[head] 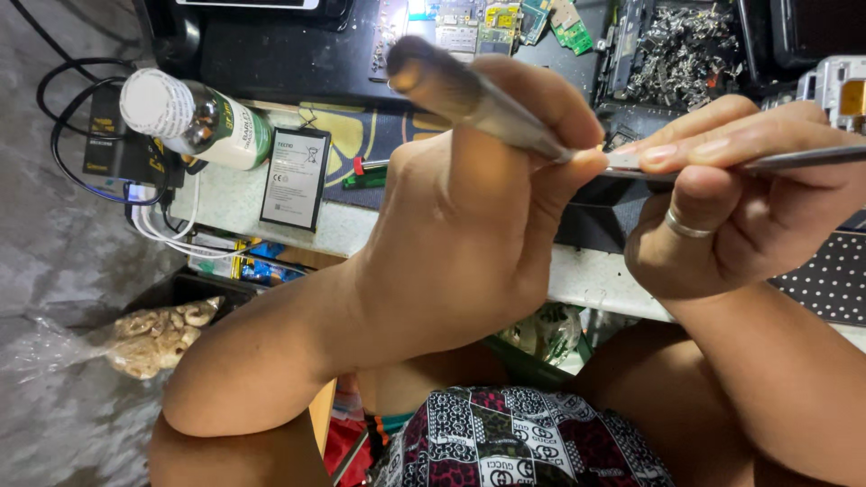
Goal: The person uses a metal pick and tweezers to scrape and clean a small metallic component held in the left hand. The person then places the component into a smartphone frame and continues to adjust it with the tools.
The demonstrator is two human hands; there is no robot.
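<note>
The left hand (469, 207) grips a blurred, brush-like tool (469, 95); the right hand (740, 198) pinches metal tweezers (794, 160), their tips meeting at the left thumb. Both hands hide the dark device (595, 212) on the bench (225, 203) beneath.

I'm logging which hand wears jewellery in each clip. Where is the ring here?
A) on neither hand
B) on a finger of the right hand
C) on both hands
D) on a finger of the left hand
B: a plain silver ring sits on a finger of the right hand; the left hand shows none.
</note>
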